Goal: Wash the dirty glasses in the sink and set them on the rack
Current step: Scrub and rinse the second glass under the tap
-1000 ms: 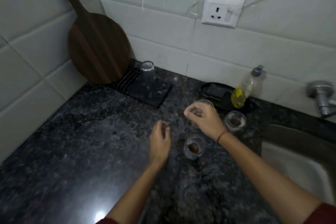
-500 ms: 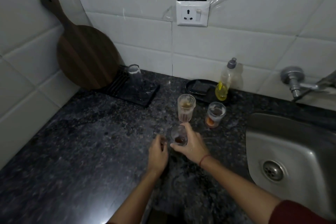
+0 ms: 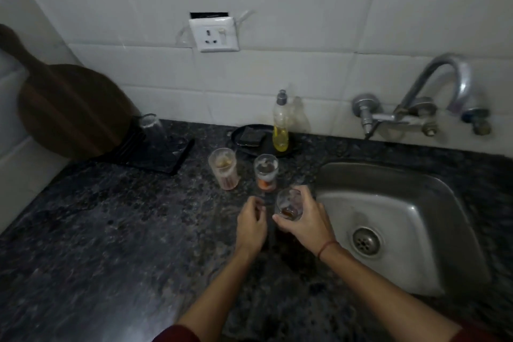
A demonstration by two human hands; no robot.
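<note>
**My hands at the sink's left edge.** My right hand [image 3: 308, 223] grips a short glass [image 3: 288, 204], with the thumb low on its near wall and the fingers curled round its far side. Brown dregs lie in the bottom of this glass. It is upright, just left of the steel sink [image 3: 416, 203] and over the dark stone counter [image 3: 111, 230]. I cannot tell whether it rests on the stone or is lifted clear.

My left hand [image 3: 251, 223] is just beside it and holds nothing, its fingers loosely curled.

Behind my hands, a tall glass [image 3: 223, 168] with a reddish film and a shorter glass [image 3: 266, 172] with orange residue stand upright on the counter, near each other but apart.

At rear left, the black rack [image 3: 166, 158] carries one clear glass [image 3: 151, 126], next to a wooden board [image 3: 66, 108] leaning on the tiles. A soap bottle [image 3: 280, 125] stands on a dark dish [image 3: 241, 130] against the back wall, and the tap [image 3: 444, 83] arches over the sink.
</note>
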